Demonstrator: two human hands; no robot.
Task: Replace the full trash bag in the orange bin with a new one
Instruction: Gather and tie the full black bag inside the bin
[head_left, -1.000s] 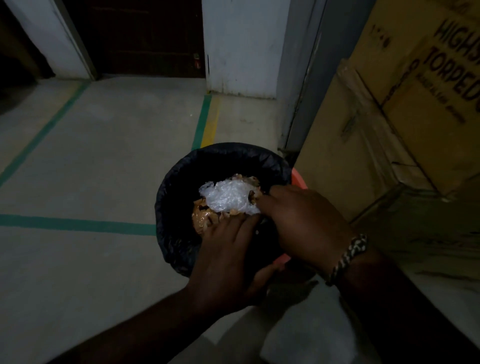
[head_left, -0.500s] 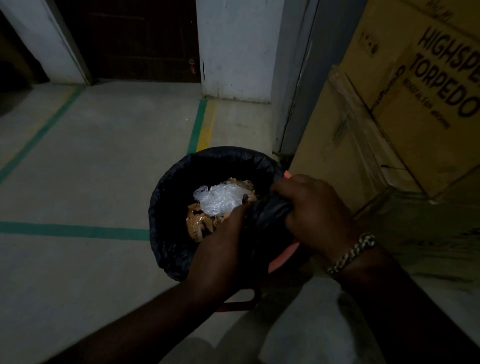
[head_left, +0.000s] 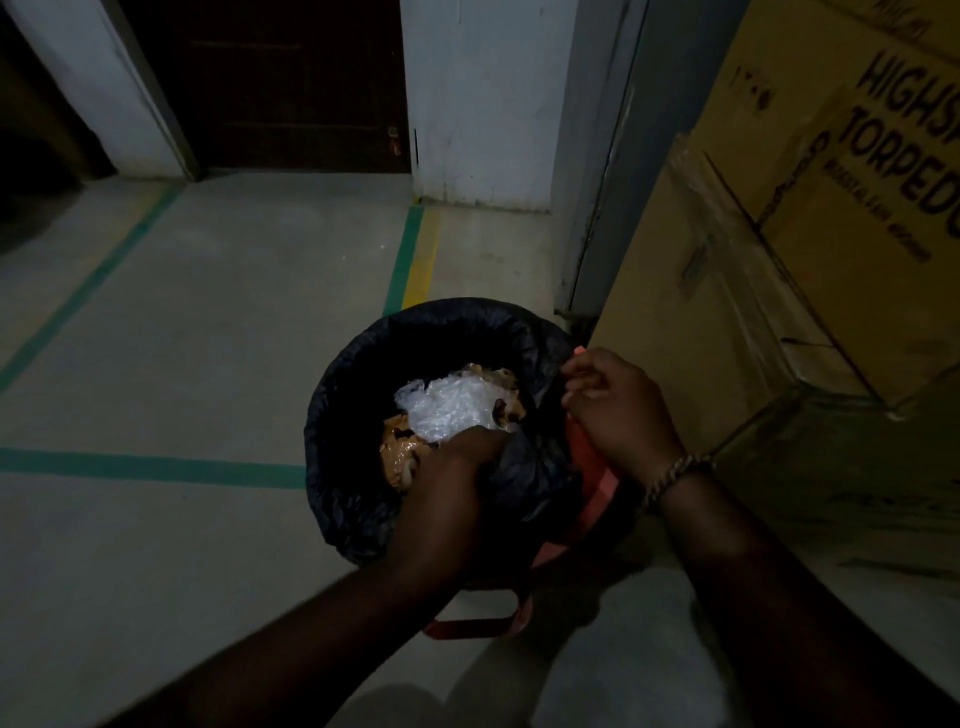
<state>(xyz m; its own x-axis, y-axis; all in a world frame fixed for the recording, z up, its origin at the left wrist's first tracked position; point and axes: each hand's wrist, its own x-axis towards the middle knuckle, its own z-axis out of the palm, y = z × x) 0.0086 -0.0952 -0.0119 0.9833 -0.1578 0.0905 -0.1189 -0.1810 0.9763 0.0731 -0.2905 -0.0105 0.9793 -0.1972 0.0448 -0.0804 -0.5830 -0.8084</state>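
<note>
The orange bin (head_left: 589, 470) stands on the floor, lined with a black trash bag (head_left: 343, 415) whose edge folds over the rim. Clear crumpled plastic and brown scraps (head_left: 447, 408) fill the bag. My left hand (head_left: 452, 499) grips a bunched part of the bag's near edge, pulled inward off the rim. At the right rim, my right hand (head_left: 615, 410) pinches the bag's edge with curled fingers. The bared orange rim shows between my two hands.
Stacked cardboard boxes (head_left: 810, 249) crowd the bin's right side. A grey door frame (head_left: 597, 171) rises behind it. Open concrete floor with green lines (head_left: 156, 465) lies to the left. An orange handle or foot part (head_left: 472, 626) shows under my left arm.
Both hands were over the trash a second ago. They have since gathered the bag's near edge inward, baring the orange rim, and my right hand has moved out to the right rim.
</note>
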